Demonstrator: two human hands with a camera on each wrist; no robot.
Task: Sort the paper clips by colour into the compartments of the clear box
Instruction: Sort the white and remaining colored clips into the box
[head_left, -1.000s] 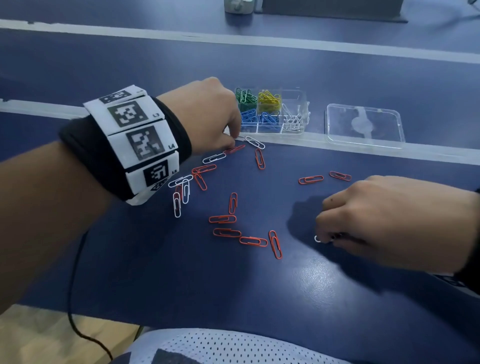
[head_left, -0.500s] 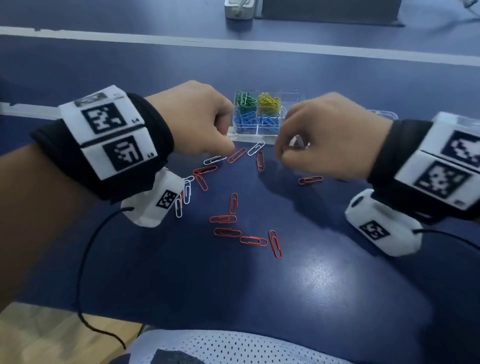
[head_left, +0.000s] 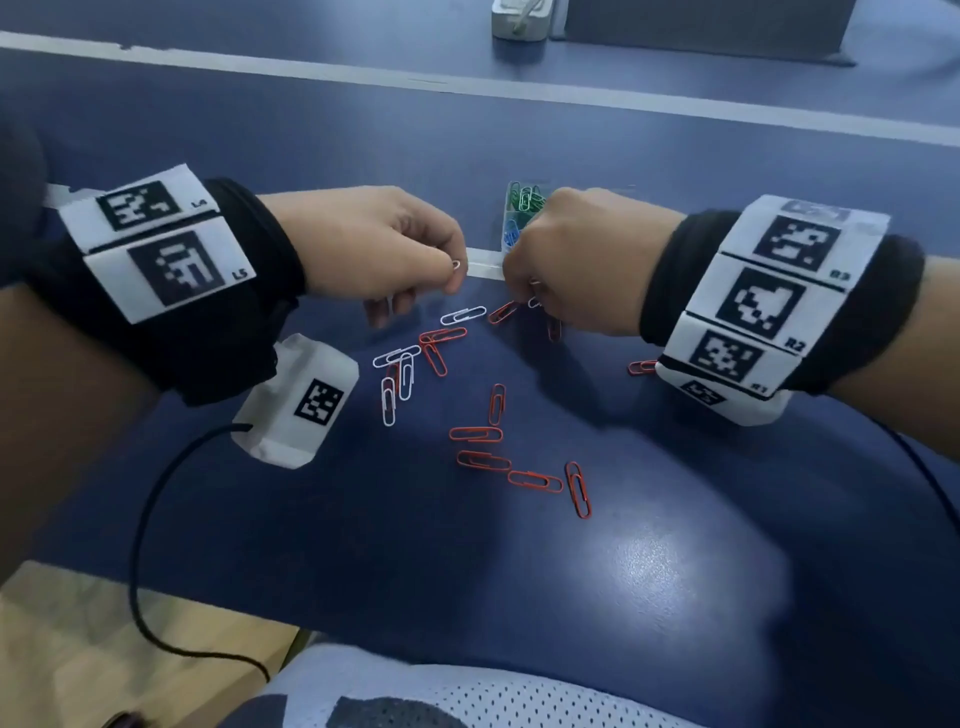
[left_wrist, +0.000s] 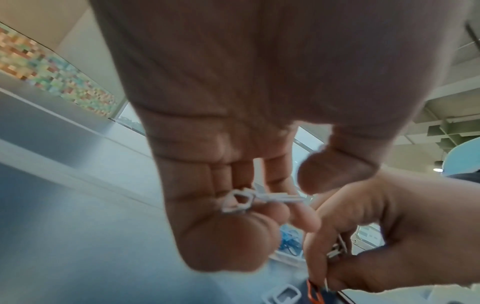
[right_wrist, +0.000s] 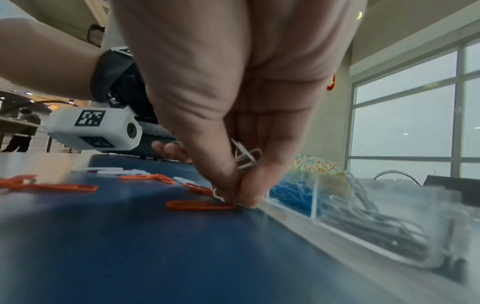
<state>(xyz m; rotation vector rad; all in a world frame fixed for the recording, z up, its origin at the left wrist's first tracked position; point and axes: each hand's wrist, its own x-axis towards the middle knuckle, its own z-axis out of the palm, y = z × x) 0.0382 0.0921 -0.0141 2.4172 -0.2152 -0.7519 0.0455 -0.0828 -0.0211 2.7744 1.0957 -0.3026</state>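
Blue tabletop (head_left: 675, 597), pale strip along its far edge.

Progress: clear box (right_wrist: 389, 222) at 12 o'clock, largely hidden behind the right hand in the head view; green clips (head_left: 524, 200), blue clips (right_wrist: 291, 195) and white clips (right_wrist: 376, 218) already lie in separate compartments. Left to sort, by my count: about a dozen red clips (head_left: 475, 434) at centre and a few loose white clips (head_left: 397, 376) at 9 o'clock. Judged past halfway.

Left hand (head_left: 374, 249): fingers curled, grasping a small bunch of white clips (left_wrist: 249, 201), lifted off the table.

Right hand (head_left: 582, 260): fingertips down on the table beside the box, pinching a white clip (right_wrist: 218, 194) next to a red one, with more white clips (right_wrist: 246, 157) tucked in the palm.
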